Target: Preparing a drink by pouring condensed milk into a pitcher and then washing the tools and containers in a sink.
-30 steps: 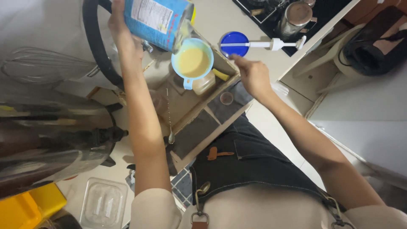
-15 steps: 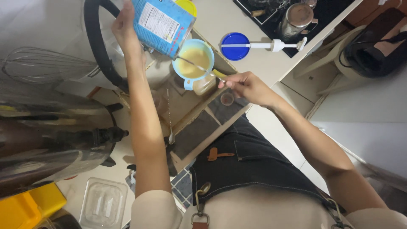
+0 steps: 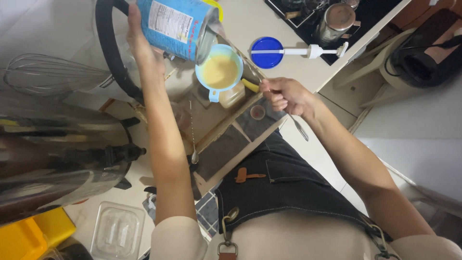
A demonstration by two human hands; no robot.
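Note:
My left hand [image 3: 140,45] grips a blue tin can [image 3: 179,26] with a paper label, tipped with its mouth toward a light blue cup [image 3: 219,72] full of pale yellow creamy liquid. My right hand [image 3: 285,95] holds a long metal spoon [image 3: 269,89]; its bowl end reaches up to the can's mouth and its handle sticks out behind the hand. The cup stands on a wooden tray [image 3: 219,130] on the counter.
A blue lid with a white pump [image 3: 269,52] lies right of the cup. Kettle on a black stove [image 3: 337,19] at top right. A wire whisk [image 3: 48,74] and a large steel urn [image 3: 53,154] sit at left, a clear plastic box [image 3: 118,231] below. Bar spoon [image 3: 192,135] on the tray.
My right hand moved left from near the blue lid, took up the spoon and brought its tip to the can's mouth. The can stays tipped over the cup.

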